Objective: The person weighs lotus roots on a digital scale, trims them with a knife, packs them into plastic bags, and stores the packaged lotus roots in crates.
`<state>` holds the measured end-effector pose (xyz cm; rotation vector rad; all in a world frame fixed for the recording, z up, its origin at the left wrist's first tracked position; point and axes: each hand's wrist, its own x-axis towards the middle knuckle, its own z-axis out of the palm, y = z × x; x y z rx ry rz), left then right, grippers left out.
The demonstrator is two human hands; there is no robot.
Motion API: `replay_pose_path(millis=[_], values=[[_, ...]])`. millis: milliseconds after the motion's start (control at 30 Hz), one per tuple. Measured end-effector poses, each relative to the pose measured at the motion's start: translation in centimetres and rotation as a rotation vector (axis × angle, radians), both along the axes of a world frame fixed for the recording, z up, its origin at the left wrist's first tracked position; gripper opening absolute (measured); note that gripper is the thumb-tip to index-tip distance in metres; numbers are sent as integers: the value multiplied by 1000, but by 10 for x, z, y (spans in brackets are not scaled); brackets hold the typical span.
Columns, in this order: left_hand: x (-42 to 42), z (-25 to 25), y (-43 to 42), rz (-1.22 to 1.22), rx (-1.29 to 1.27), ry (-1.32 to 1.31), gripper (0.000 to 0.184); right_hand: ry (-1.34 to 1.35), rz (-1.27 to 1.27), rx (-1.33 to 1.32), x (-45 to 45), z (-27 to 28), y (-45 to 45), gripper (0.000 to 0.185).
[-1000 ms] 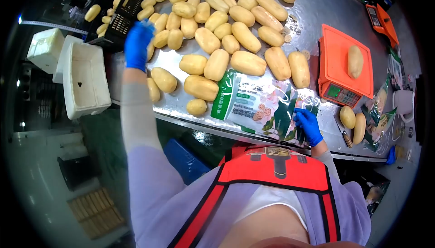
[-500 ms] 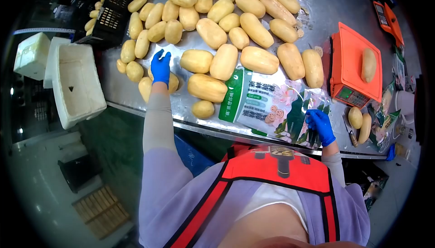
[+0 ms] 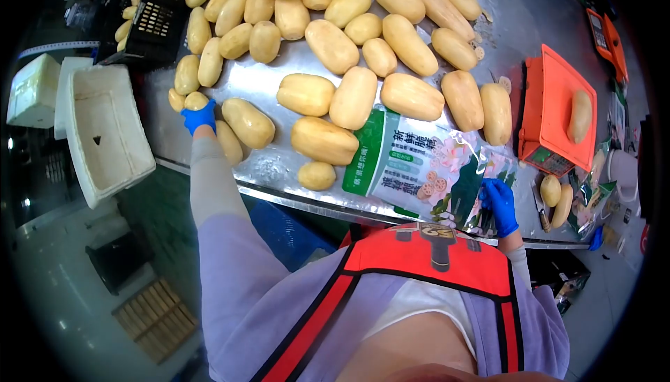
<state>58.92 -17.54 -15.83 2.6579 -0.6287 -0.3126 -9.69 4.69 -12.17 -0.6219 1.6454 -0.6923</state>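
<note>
My left hand (image 3: 200, 117), in a blue glove, is closed round a small lotus root piece (image 3: 196, 100) near the table's left edge. Other pieces lie beside it, among them a larger lotus root (image 3: 248, 123) to its right. My right hand (image 3: 498, 206), also gloved in blue, has its fingers bent at the right end of the printed bags (image 3: 419, 169), pinching their edge. The green and white bags lie flat at the table's front edge, just below a row of lotus roots (image 3: 412, 96).
An orange scale (image 3: 551, 113) bears one lotus root (image 3: 579, 117). A knife (image 3: 541, 207) lies near two pieces at the right. Many roots cover the metal table (image 3: 272, 176) at the back. A black crate (image 3: 157, 23) and a white foam box (image 3: 112, 131) stand left.
My left hand came back from the crate side, passed over the nearer roots, then moved left onto the small piece. My right hand stays at the bags. The view has shifted a little.
</note>
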Motion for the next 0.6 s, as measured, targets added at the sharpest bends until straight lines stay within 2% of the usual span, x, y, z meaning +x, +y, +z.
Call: replay_pose_path(millis=[67, 133, 267, 300, 333, 400, 433, 467, 533, 600], values=[[-26, 27, 11, -237, -42, 21, 99, 11, 15, 12, 0, 2, -2, 20], [-31, 20, 14, -345, -194, 22, 93, 20, 35, 28, -1, 0, -2, 20], [-22, -3, 20, -429, -287, 93, 89, 3, 34, 11, -3, -4, -3, 19], [-38, 12, 24, -509, -329, 192, 89, 9, 36, 1, -2, -3, -3, 19], [-54, 25, 26, -580, -289, 264, 89, 6, 48, 3, -2, -4, -2, 19], [-62, 3, 16, -774, -286, 305, 91, 52, 57, 11, -1, -4, -3, 18], [-86, 12, 13, -855, -294, 395, 93, 52, 63, 11, -2, -5, -3, 18], [-105, 15, 8, -919, -228, 372, 94, 64, 64, 15, -4, -7, -3, 18], [-141, 25, 6, -929, -138, 290, 96, 82, 60, 24, -4, -7, -1, 18], [-148, 32, 7, -947, -146, 326, 92, 23, 23, 4, -2, -5, -1, 17]])
